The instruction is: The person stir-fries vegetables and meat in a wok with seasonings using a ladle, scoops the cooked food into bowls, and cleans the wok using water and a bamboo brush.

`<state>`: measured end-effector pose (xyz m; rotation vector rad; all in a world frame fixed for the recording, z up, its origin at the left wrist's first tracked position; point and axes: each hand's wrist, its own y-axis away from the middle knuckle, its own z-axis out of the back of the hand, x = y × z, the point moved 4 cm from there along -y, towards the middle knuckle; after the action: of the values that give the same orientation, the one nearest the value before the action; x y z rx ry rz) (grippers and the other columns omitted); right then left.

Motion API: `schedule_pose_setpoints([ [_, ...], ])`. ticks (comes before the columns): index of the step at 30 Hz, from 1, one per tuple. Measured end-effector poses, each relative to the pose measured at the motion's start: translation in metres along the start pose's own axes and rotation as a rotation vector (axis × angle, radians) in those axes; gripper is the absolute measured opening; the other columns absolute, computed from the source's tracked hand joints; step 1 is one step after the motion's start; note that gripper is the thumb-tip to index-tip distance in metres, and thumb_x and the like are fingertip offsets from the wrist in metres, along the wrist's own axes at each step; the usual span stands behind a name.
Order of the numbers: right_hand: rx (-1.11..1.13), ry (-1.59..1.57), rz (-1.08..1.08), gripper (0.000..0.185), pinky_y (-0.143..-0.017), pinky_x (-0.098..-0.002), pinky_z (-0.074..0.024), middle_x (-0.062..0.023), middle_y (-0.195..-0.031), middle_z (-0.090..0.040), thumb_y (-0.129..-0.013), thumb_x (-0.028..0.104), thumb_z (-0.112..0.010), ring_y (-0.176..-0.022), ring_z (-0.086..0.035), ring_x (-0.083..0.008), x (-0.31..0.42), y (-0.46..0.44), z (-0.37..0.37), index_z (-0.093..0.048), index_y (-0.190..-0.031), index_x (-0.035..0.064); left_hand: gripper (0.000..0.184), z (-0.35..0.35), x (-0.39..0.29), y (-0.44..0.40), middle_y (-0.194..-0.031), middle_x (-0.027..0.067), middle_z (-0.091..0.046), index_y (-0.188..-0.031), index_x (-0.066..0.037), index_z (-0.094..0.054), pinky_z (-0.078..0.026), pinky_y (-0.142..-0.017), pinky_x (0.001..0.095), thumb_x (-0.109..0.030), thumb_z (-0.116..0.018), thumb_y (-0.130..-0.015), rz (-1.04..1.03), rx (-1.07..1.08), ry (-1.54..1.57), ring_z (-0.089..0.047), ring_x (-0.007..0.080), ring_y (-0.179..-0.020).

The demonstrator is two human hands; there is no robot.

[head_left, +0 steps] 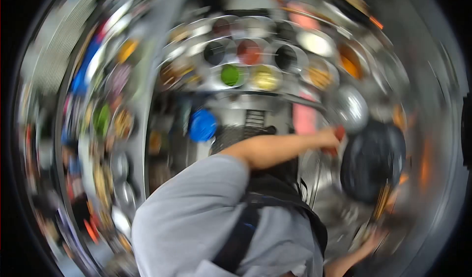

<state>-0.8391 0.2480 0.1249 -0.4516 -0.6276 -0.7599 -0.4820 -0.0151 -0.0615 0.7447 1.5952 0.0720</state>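
The whole view is smeared by motion. My left hand (328, 139) reaches across to the right, its fingers closed on a red cloth-like piece (339, 133) by the near edge of a dark wok (373, 164). What lies under the red piece is hidden. Lower right, my right hand (372, 241) is blurred, with fingers seemingly wrapped round the end of a long, thin, yellowish-brown utensil (382, 202) that slants up to the wok's rim. Its exact kind is too blurred to tell. Beyond my left hand, a round shiny metal strainer or ladle (347, 108) rests with its handle pointing left.
Several steel bowls hold green bits (230, 75), a yellow food (266, 78) and a red one (250, 51). A pot of orange liquid (350, 63) stands at the back right. A blue round item (202, 125) lies left of my arm. More filled containers (102, 119) line the left counter.
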Motion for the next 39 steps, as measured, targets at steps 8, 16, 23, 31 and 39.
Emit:
schedule_pose_setpoints([
  [8,0.017,-0.438,-0.599,0.05,-0.05,-0.0307,-0.0488,-0.0095,-0.098,-0.07,-0.077,0.022,-0.072,-0.066,-0.063,-0.0173,-0.109,0.063,-0.007,-0.063,-0.124,0.0069,0.05,-0.092,-0.04,-0.025,-0.096,0.0084,-0.066,-0.118,-0.003,-0.056,-0.053,-0.062,0.0344,-0.048,-0.046,-0.098,0.231,0.235,-0.055,-0.066,0.0196,-0.079],
  [16,-0.071,-0.118,-0.441,0.049,-0.08,-0.0341,-0.0528,-0.0181,-0.106,-0.07,-0.078,0.025,-0.074,-0.091,-0.069,-0.0281,-0.082,0.079,-0.017,-0.063,-0.124,0.0101,0.023,-0.127,0.003,-0.091,-0.084,0.0064,-0.064,-0.104,0.0,-0.058,-0.054,-0.061,0.0375,-0.02,-0.057,-0.092,0.105,0.216,-0.362,-0.065,0.0216,-0.071],
  [23,-0.049,0.126,-0.131,0.046,-0.088,-0.0407,-0.0507,-0.0203,-0.114,-0.065,-0.078,0.02,-0.073,-0.1,-0.064,-0.0375,-0.026,0.11,-0.01,-0.064,-0.121,0.0092,0.022,-0.129,-0.015,-0.066,-0.087,0.0129,-0.064,-0.102,0.003,-0.059,-0.054,-0.058,0.0373,0.001,-0.057,-0.08,0.146,0.193,-0.023,-0.065,0.0245,-0.069],
  [31,0.066,-0.041,0.01,0.047,-0.081,-0.041,-0.0533,-0.0182,-0.105,-0.067,-0.075,0.015,-0.075,-0.09,-0.066,-0.0371,0.029,0.181,-0.016,-0.064,-0.12,0.0081,0.085,-0.05,-0.121,-0.016,-0.105,0.0216,-0.061,-0.148,0.005,-0.012,-0.056,-0.066,0.0351,0.012,-0.049,-0.072,-0.247,0.145,-0.138,-0.065,0.0253,-0.078],
  [39,0.208,-0.158,-0.033,0.047,-0.087,-0.0445,-0.0496,-0.0213,-0.109,-0.065,-0.082,0.026,-0.067,-0.097,-0.062,-0.0407,0.058,0.159,-0.097,-0.06,-0.126,0.0099,0.091,-0.073,-0.234,-0.004,-0.085,0.0187,-0.068,-0.151,-0.001,-0.016,-0.052,-0.061,0.0297,0.0,-0.058,-0.069,-0.783,0.091,-0.815,-0.065,0.0199,-0.065],
])
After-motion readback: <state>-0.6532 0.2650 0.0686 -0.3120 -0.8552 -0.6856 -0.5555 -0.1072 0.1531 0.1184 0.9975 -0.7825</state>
